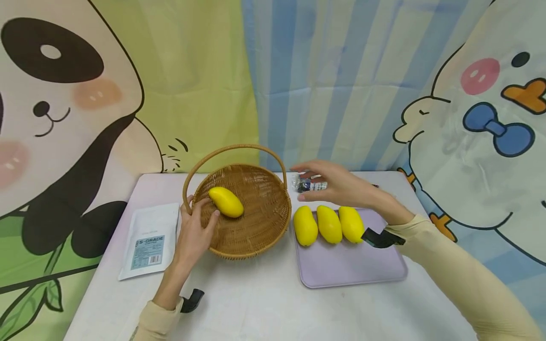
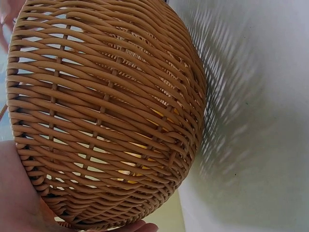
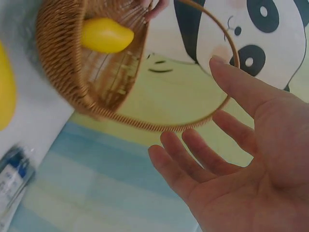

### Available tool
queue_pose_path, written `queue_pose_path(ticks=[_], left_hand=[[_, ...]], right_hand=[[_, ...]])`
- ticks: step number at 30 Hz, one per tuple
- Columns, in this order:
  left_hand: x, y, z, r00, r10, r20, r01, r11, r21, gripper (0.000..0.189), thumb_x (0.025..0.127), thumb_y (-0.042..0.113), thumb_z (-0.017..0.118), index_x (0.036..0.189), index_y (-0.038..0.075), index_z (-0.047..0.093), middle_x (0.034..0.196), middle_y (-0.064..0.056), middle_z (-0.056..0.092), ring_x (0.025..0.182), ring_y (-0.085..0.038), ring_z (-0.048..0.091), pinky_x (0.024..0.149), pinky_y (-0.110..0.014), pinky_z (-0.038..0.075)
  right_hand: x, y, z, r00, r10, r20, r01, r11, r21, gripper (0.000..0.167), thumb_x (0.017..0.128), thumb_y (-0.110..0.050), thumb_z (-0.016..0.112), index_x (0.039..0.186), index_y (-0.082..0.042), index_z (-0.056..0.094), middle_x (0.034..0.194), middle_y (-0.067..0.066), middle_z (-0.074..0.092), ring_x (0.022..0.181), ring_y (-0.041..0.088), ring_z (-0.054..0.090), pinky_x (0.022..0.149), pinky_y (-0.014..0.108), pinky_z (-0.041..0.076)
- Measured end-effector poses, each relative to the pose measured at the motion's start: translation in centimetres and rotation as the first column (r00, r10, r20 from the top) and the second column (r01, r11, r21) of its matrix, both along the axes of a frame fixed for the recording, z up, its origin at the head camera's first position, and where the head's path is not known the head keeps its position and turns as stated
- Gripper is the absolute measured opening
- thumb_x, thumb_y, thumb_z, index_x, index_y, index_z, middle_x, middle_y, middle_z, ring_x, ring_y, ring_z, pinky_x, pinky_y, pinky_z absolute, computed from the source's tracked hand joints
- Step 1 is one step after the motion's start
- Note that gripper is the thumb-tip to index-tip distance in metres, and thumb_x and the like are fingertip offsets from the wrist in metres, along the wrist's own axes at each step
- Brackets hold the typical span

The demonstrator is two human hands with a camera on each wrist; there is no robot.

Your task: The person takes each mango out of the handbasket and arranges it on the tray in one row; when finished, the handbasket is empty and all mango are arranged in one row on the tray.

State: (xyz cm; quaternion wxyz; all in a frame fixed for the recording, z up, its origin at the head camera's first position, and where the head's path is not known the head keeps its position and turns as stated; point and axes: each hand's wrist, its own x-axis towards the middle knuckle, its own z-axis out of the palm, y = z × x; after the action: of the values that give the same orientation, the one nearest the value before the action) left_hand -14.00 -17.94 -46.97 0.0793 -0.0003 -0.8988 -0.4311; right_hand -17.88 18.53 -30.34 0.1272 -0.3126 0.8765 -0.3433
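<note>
A wicker basket (image 1: 260, 208) with a tall arched handle stands mid-table in the head view, one yellow mango (image 1: 226, 202) lying inside at its left. My left hand (image 1: 197, 227) holds the basket's left rim near the handle's foot, thumb over the inner side. In the left wrist view the basket's woven wall (image 2: 106, 111) fills most of the picture, with fingertips (image 2: 145, 227) under its edge. My right hand (image 1: 334, 182), fingers spread and nothing in them, hovers right of the basket. Three mangoes (image 1: 330, 224) lie in a row on a lilac tray (image 1: 354, 270) below it.
A white pouch (image 1: 149, 241) with a blue label lies left of the basket. Behind the tray, partly covered by the right hand, is a small clear-wrapped packet (image 1: 304, 183). Printed cloth (image 1: 298, 85) hangs along the table's back edge.
</note>
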Motion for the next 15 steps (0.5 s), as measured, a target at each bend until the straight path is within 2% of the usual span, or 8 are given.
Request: queue_pose_path(ticks=[6, 8, 10, 13, 15], left_hand=[[-0.1, 0.2, -0.1, 1.000, -0.001, -0.006, 0.001, 1.000, 0.002, 0.057, 0.103, 0.043, 0.056, 0.148, 0.009, 0.047, 0.166, -0.023, 0.009, 0.142, -0.050, 0.036, 0.108, -0.066, 0.041], [-0.1, 0.2, -0.1, 1.000, 0.000, -0.008, 0.000, 1.000, 0.003, 0.057, 0.103, 0.042, 0.057, 0.148, 0.009, 0.047, 0.166, -0.023, 0.009, 0.142, -0.050, 0.036, 0.108, -0.065, 0.041], [-0.2, 0.2, -0.1, 1.000, 0.002, -0.008, -0.002, 1.000, 0.003, 0.056, 0.103, 0.042, 0.057, 0.148, 0.009, 0.047, 0.166, -0.023, 0.009, 0.143, -0.050, 0.036, 0.108, -0.066, 0.040], [-0.1, 0.1, -0.1, 1.000, 0.008, -0.011, -0.008, 1.000, 0.001, 0.056, 0.103, 0.041, 0.058, 0.147, 0.009, 0.047, 0.166, -0.023, 0.010, 0.142, -0.049, 0.037, 0.108, -0.065, 0.041], [0.0, 0.0, -0.1, 1.000, 0.012, -0.011, -0.012, 1.000, 0.003, 0.056, 0.103, 0.041, 0.058, 0.148, 0.009, 0.047, 0.166, -0.023, 0.011, 0.142, -0.049, 0.038, 0.108, -0.065, 0.041]], right_hand=[[-0.8, -4.1, 0.8, 0.997, 0.070, -0.036, -0.068, 0.996, 0.051, 0.064, 0.093, -0.035, 0.075, 0.150, -0.023, 0.048, 0.150, -0.001, 0.050, 0.133, 0.020, 0.053, 0.106, 0.041, 0.050], [-1.3, -5.5, 0.7, 0.992, 0.102, -0.070, -0.095, 0.992, 0.088, 0.065, 0.092, -0.037, 0.075, 0.150, -0.023, 0.048, 0.143, 0.000, 0.054, 0.125, 0.018, 0.056, 0.100, 0.038, 0.053], [-1.9, -6.9, 0.3, 0.986, 0.132, -0.102, -0.119, 0.985, 0.123, 0.065, 0.092, -0.038, 0.075, 0.149, -0.023, 0.049, 0.139, -0.001, 0.057, 0.117, 0.018, 0.057, 0.095, 0.037, 0.053], [-2.9, -8.7, -0.5, 0.976, 0.178, -0.122, -0.157, 0.973, 0.168, 0.066, 0.093, -0.041, 0.074, 0.150, -0.020, 0.049, 0.138, 0.001, 0.058, 0.117, 0.019, 0.056, 0.096, 0.038, 0.052], [-3.7, -9.8, -1.2, 0.974, 0.199, -0.109, -0.177, 0.967, 0.183, 0.067, 0.093, -0.041, 0.073, 0.150, -0.018, 0.048, 0.145, 0.004, 0.055, 0.127, 0.022, 0.054, 0.103, 0.040, 0.049]])
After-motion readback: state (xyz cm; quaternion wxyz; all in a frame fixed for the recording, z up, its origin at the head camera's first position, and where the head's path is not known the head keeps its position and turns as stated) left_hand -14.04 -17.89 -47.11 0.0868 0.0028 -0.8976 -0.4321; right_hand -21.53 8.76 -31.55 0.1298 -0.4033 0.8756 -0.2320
